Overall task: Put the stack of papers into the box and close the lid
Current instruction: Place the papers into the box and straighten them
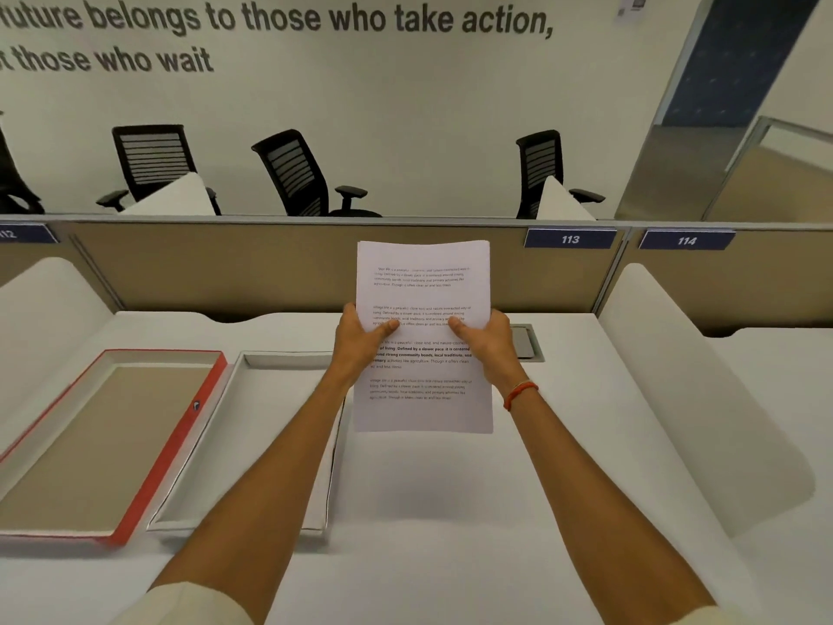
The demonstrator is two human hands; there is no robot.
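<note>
In the head view, the only view there is, the person holds the stack of papers [423,281] in the middle of the frame, lifted off the white desk [450,489] and nearly upright, with its long axis running from top to bottom of the picture; the left hand [360,342] is closed on the left edge of the sheets, thumb on the printed face and the other fingers hidden behind; the right hand [489,342], with an orange thread at the wrist, grips the right edge in the same manner, so neither hand is free. The open box [279,360], a shallow white tray, lies in the lower left part of the frame, directly to the left of the papers and partly hidden under the left forearm; its long axis goes from the near edge of the desk toward the partition, roughly the same direction as the long side of the sheets. The lid [171,444], with a red rim and a brown inside, rests upturned further left, just beside the box and touching it or nearly so. The left hand is the nearer to the box; it seems that the papers must travel leftward and be laid flat, with little turning; the lid is not yet on.
</note>
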